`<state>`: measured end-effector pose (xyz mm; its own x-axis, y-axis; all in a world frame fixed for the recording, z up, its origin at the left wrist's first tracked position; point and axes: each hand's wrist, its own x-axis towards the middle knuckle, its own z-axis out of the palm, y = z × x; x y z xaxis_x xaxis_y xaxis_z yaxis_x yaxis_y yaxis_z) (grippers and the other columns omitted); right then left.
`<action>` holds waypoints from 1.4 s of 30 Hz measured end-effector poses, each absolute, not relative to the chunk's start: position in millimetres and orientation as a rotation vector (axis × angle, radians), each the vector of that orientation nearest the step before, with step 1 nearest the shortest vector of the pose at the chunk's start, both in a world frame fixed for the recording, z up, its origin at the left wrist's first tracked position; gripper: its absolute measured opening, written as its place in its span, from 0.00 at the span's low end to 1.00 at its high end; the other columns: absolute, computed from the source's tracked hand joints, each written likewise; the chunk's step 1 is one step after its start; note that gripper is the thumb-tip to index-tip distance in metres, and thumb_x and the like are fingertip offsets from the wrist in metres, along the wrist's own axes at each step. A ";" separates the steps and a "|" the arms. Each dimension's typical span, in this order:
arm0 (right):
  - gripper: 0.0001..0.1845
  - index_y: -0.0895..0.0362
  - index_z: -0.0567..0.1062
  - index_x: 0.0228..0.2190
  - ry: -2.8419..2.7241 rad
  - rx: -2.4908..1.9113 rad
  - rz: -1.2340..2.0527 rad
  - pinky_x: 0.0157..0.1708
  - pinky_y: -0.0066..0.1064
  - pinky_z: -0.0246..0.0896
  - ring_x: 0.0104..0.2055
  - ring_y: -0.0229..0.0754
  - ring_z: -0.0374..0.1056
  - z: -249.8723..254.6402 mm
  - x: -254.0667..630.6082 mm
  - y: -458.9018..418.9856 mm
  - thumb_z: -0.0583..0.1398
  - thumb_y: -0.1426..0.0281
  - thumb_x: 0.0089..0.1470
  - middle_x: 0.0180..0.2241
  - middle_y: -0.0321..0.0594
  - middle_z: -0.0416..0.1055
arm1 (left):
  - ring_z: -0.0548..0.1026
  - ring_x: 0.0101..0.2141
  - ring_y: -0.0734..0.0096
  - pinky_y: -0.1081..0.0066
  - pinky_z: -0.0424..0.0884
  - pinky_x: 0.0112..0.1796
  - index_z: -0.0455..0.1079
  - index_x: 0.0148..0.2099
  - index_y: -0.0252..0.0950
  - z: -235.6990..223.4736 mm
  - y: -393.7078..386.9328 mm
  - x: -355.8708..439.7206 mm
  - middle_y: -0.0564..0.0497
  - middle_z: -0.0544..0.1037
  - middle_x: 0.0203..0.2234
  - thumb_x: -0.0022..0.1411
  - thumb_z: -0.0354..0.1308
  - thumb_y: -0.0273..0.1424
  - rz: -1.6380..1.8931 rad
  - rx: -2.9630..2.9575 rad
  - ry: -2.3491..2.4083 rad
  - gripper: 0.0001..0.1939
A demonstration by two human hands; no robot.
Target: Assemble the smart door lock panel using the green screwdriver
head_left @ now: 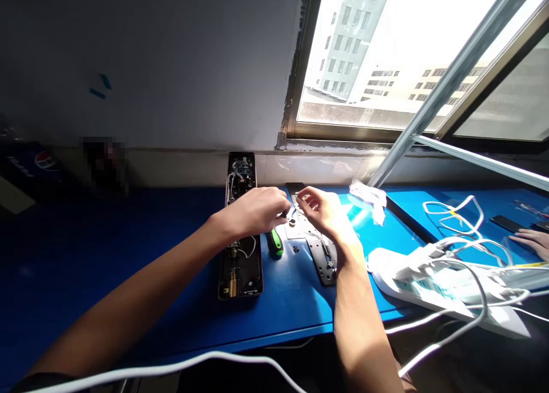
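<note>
Near the frame's centre, the left hand [263, 205] is curled tight on a small dark piece [285, 213]; the right hand [323, 210] is loosely curved, and I cannot tell whether it grips anything. Tiny dark bits [295, 249], loose on the blue bench [291, 307] below, could scatter if a wrist sweeps them. Left of centre, the open, long black housing [251, 272] contains a blue circuit board [244, 167] and a brass cylinder [233, 285]; anything dropped could lodge inside.
</note>
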<state>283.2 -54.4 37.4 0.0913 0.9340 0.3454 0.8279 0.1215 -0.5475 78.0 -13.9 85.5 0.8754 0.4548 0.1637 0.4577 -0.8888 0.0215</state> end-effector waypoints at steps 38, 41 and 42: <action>0.08 0.53 0.78 0.40 -1.896 -1.626 0.355 0.31 0.27 0.63 0.30 0.38 0.72 38.8 276.3 -60.3 0.59 0.65 0.64 0.31 0.36 0.78 | 0.77 0.40 0.59 0.63 0.72 0.42 0.80 0.44 0.34 40.4 -3.1 66.3 0.45 0.80 0.38 0.72 0.59 0.35 -0.529 -2.850 -0.798 0.11; 0.08 0.55 0.79 0.40 -1.968 -1.601 0.361 0.31 0.27 0.62 0.28 0.37 0.72 38.8 259.7 -57.6 0.59 0.68 0.64 0.30 0.36 0.78 | 0.76 0.43 0.58 0.61 0.74 0.45 0.80 0.45 0.33 29.7 -5.2 36.4 0.45 0.80 0.40 0.71 0.61 0.32 -0.785 -2.782 -0.817 0.09; 0.07 0.55 0.79 0.39 -1.998 -1.605 0.364 0.30 0.27 0.61 0.28 0.37 0.72 39.0 254.7 -57.2 0.60 0.69 0.64 0.29 0.36 0.78 | 0.76 0.44 0.58 0.60 0.74 0.47 0.80 0.46 0.33 25.8 -5.5 27.9 0.44 0.80 0.40 0.71 0.60 0.31 -0.858 -2.767 -0.823 0.09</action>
